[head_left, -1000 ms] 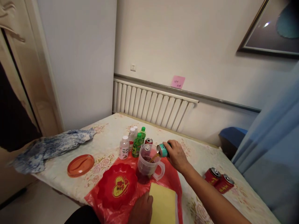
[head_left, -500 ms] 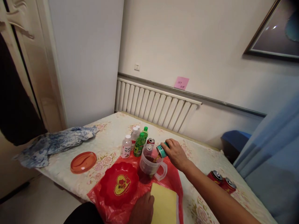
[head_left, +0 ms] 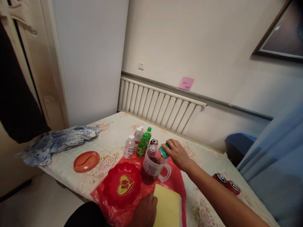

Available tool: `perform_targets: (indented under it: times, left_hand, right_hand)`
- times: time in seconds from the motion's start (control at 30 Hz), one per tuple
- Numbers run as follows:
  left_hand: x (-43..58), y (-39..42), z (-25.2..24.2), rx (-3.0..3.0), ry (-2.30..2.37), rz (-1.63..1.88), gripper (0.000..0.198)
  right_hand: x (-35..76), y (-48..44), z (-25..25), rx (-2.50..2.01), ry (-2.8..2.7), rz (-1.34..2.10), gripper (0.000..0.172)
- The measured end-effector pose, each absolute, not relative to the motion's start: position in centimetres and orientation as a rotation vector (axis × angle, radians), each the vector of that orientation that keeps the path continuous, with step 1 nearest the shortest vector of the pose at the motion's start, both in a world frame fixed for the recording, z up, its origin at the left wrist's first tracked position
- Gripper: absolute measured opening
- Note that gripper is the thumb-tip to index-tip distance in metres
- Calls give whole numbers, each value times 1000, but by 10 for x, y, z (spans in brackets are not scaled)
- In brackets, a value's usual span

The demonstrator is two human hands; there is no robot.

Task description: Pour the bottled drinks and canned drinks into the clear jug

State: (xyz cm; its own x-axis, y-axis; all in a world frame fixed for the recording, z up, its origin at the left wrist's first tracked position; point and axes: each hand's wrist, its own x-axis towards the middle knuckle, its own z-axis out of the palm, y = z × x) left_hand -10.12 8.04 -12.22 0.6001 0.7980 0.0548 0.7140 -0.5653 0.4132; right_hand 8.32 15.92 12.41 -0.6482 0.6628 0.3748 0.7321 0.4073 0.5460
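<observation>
My right hand [head_left: 177,154] grips a teal drink can [head_left: 164,151], tipped over the mouth of a clear plastic jug [head_left: 151,167]. Brown liquid runs from the can, and dark liquid stands in the jug. At the bottom, my left hand [head_left: 145,210] is closed, against the left edge of a yellow notepad [head_left: 167,206]; whatever its fingers hold is hidden. Beside it, a red scalloped tray [head_left: 111,192] with a yellow heart print lies on a red plastic sheet [head_left: 175,183].
Behind the jug stand green bottles [head_left: 142,145], a white-capped bottle [head_left: 129,147] and a red can [head_left: 154,142]. Two red cans [head_left: 226,183] are at the right. An orange lid [head_left: 86,162] and blue-white cloth [head_left: 63,142] lie left on the flowered tablecloth [head_left: 111,121].
The view has shifted slightly. The can stays tipped over the jug, and its stream looks thinner. My left hand keeps its place by the notepad.
</observation>
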Motion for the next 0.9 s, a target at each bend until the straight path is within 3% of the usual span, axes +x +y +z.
perform_targets:
  times: [0.9]
  left_hand:
    - [-102, 79, -119, 2472, 1229, 359, 29]
  right_hand:
    - [74, 159, 132, -1244, -2594, -1090, 33]
